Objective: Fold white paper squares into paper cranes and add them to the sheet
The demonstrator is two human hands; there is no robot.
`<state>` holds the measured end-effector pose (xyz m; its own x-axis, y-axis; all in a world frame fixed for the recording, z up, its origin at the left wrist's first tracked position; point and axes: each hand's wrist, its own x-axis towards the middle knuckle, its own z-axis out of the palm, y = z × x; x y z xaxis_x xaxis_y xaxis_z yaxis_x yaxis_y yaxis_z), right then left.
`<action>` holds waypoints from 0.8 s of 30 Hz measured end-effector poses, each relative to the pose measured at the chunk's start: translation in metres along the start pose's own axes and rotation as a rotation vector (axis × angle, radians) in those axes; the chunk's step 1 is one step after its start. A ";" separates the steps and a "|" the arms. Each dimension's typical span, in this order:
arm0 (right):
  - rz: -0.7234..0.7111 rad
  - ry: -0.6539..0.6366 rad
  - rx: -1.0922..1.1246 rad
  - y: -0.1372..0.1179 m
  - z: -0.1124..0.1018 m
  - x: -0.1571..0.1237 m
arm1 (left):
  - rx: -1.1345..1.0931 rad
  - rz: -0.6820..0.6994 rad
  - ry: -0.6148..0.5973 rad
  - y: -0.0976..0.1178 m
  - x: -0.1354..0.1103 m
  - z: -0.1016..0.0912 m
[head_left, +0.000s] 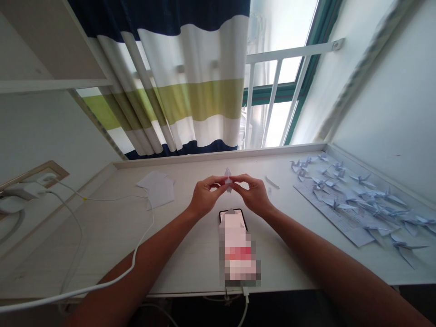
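Between my two hands, above the middle of the desk, is a small folded white paper [228, 173] with a pointed top. My left hand [206, 193] pinches its left side between thumb and fingers. From the other side my right hand [251, 190] pinches it the same way. The fingertips of both hands nearly meet and cover part of the folds. Just below the hands a phone [233, 227] lies on the desk, its screen lit and partly blurred out.
Many folded paper cranes [335, 204] sit at the right, some on a printed sheet [357, 238]. Loose paper squares [160, 190] lie at the left. Paper scraps [272, 182] lie right of my hands. A white cable [136, 254] crosses the left side. Behind the desk hang curtains [204, 100].
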<state>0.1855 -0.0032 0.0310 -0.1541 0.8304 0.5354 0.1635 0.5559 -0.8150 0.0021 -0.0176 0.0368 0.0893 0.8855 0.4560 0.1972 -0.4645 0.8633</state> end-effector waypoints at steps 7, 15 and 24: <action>-0.113 -0.017 -0.162 0.008 -0.001 0.002 | 0.250 0.231 0.026 -0.014 0.002 0.006; -0.161 -0.039 -0.291 0.010 0.009 0.001 | 0.436 0.282 0.026 -0.024 -0.001 0.005; -0.240 -0.056 -0.399 0.024 0.012 0.001 | 0.638 0.289 0.028 -0.022 -0.006 0.007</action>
<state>0.1774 0.0103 0.0096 -0.2839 0.6791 0.6769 0.4769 0.7125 -0.5148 0.0043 -0.0124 0.0139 0.2010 0.7229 0.6610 0.7049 -0.5753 0.4148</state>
